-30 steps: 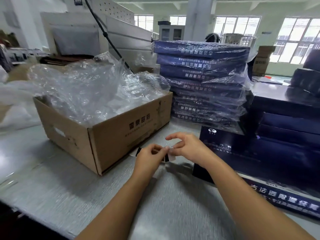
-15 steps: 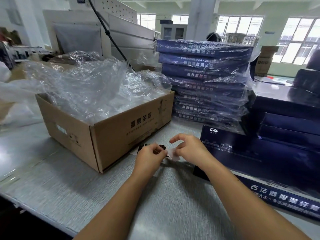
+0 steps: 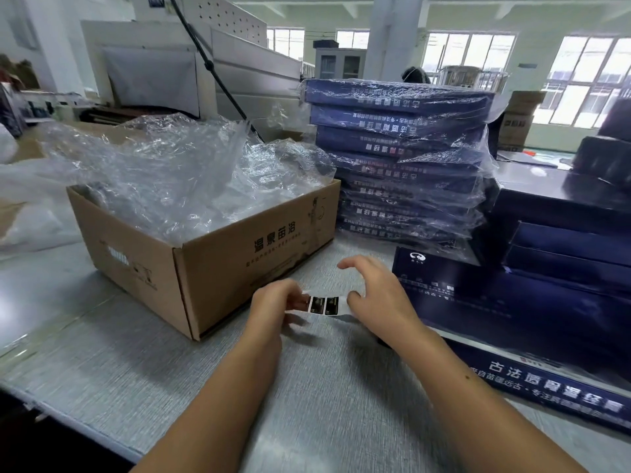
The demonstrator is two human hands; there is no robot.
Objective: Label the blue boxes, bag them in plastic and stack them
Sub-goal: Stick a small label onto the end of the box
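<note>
A white label strip with two black labels is stretched between my hands just above the grey table. My left hand pinches its left end. My right hand holds the right end at the thumb, its other fingers spread and raised. An unbagged blue box lies flat right beside my right hand. Behind it stands a tall stack of blue boxes in clear plastic.
A brown cardboard carton full of crumpled clear plastic bags sits to the left of my hands. More unbagged dark blue boxes are piled at the right. A grey machine stands behind the carton.
My hands have moved apart, drawing the label strip out between them so that two black labels show. My right fingers have spread and lifted.
</note>
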